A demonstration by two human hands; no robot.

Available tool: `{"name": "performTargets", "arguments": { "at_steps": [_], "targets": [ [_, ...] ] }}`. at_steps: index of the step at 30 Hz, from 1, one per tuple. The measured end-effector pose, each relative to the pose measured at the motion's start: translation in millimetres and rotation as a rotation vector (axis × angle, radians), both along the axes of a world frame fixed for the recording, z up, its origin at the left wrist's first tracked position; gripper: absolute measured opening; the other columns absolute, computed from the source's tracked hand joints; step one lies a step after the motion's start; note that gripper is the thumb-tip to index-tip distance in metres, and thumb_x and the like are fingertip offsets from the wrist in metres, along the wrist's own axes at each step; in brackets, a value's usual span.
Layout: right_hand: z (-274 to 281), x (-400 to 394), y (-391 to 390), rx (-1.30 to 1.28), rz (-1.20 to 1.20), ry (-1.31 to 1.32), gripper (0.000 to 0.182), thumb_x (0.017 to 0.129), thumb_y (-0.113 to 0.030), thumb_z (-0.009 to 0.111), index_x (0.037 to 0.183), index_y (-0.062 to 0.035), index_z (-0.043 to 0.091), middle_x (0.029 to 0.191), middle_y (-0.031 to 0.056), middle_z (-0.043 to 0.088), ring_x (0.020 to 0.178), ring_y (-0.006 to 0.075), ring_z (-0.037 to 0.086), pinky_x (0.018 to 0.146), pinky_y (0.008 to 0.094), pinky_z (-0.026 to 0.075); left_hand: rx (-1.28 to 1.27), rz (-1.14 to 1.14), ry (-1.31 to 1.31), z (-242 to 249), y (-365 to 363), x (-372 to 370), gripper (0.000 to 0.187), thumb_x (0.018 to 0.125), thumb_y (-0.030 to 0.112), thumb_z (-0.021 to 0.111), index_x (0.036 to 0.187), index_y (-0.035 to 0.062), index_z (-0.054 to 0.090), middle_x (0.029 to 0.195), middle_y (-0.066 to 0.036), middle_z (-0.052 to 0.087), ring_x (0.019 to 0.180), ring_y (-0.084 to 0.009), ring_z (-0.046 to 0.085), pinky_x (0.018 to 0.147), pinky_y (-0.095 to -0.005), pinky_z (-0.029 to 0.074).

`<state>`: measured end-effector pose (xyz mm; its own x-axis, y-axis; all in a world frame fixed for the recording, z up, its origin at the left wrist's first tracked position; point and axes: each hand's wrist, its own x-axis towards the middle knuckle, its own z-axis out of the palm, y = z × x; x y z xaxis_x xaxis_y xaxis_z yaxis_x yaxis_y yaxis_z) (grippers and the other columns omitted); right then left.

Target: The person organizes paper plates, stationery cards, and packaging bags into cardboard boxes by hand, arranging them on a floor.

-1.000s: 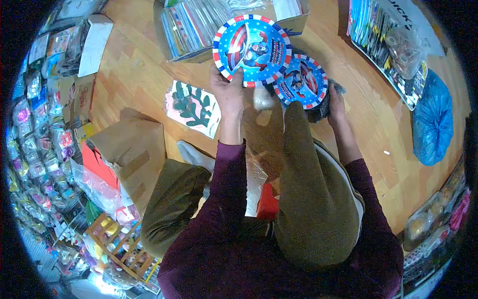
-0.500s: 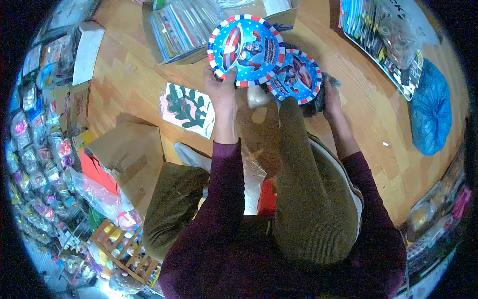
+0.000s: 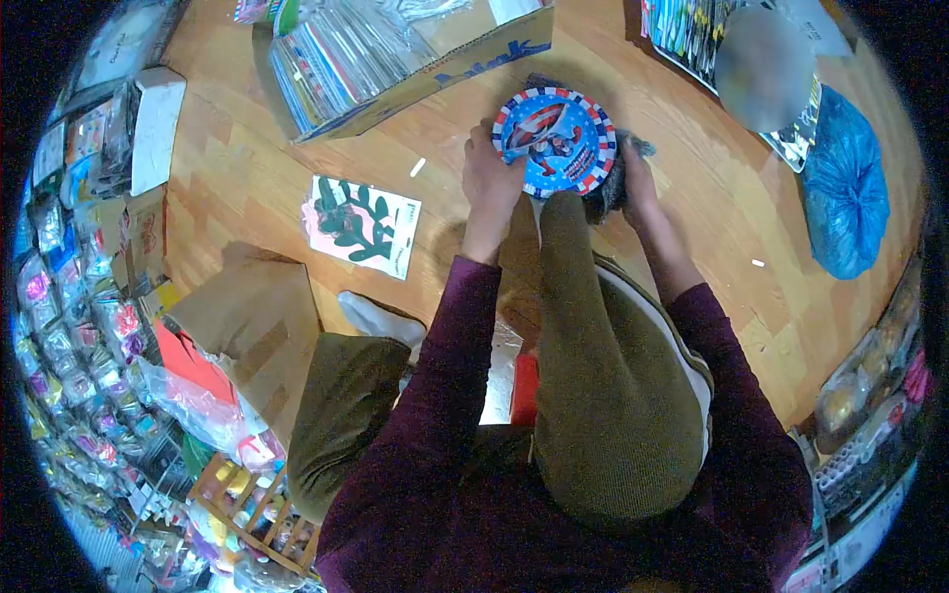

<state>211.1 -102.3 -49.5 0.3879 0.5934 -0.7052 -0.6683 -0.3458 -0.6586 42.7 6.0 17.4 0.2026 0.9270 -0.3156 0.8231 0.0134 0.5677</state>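
The paper plate (image 3: 554,140) is blue with white stars, a red-and-white striped rim and a shield print.

We see the plate (image 3: 554,143) above our raised knee (image 3: 568,227), between our left hand (image 3: 491,178) and right hand (image 3: 633,183). A cardboard box (image 3: 395,59) lies beyond, a packet (image 3: 361,225) to the left.
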Motion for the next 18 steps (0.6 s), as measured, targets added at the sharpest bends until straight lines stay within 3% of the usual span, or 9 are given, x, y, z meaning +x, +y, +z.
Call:
{"name": "performTargets", "arguments": {
  "at_steps": [2,4,7,10,12,18],
  "targets": [
    [-1,-3,1,0.013,0.052,-0.041,0.044,0.083,-0.038,0.047,0.107,-0.0004,0.047,0.099,0.0097,0.055,0.085,0.0168,0.055,0.077,0.0292,0.043,0.037,-0.043,-0.039,-15,-1,-6,0.058,0.059,0.017,0.066,0.108,0.002,0.039,0.097,-0.018,0.049,0.09,-0.0349,0.049,0.076,-0.0413,0.041],
    [8,-9,8,0.089,0.008,-0.065,0.037,0.076,-0.025,0.06,0.1,0.0017,0.05,0.093,0.0095,0.058,0.08,0.0167,0.056,0.072,0.0307,0.045,0.08,-0.088,-0.077,-17,0,-5,0.059,0.057,0.02,0.068,0.105,0.0033,0.04,0.096,-0.018,0.049,0.092,-0.0344,0.047,0.077,-0.0419,0.041],
    [14,-11,11,0.064,0.039,-0.119,0.035,0.071,-0.013,0.065,0.099,0.0016,0.05,0.091,0.0094,0.058,0.079,0.0172,0.057,0.07,0.0315,0.046,0.084,-0.098,-0.047,-20,-3,-1,0.067,0.054,0.021,0.071,0.109,0.0022,0.037,0.096,-0.018,0.048,0.092,-0.0352,0.045,0.078,-0.0428,0.04],
    [9,-9,10,0.036,0.066,-0.195,0.035,0.069,-0.009,0.065,0.099,0.0016,0.05,0.089,0.0096,0.059,0.076,0.0173,0.057,0.068,0.0316,0.047,0.129,-0.168,-0.137,-37,-3,-2,0.064,0.059,0.017,0.071,0.11,0.0019,0.035,0.097,-0.017,0.05,0.09,-0.031,0.05,0.076,-0.039,0.043],
    [-3,-8,7,0.052,0.055,-0.191,0.034,0.07,-0.008,0.064,0.099,0.0012,0.05,0.089,0.0099,0.059,0.076,0.017,0.057,0.068,0.0315,0.047,-0.477,0.173,-0.805,-46,-1,-2,0.055,0.068,0.014,0.067,0.111,0.0026,0.034,0.101,-0.014,0.051,0.088,-0.0246,0.053,0.073,-0.0328,0.046],
    [-5,-6,-1,0.114,0.048,-0.153,0.034,0.07,-0.005,0.063,0.1,0.0002,0.05,0.091,0.0096,0.058,0.077,0.0166,0.057,0.068,0.0312,0.047,-0.711,0.333,-0.852,-35,4,-7,0.052,0.073,0.012,0.063,0.113,0.0008,0.033,0.101,-0.013,0.053,0.09,-0.0197,0.054,0.072,-0.0298,0.047]
  ]
}}
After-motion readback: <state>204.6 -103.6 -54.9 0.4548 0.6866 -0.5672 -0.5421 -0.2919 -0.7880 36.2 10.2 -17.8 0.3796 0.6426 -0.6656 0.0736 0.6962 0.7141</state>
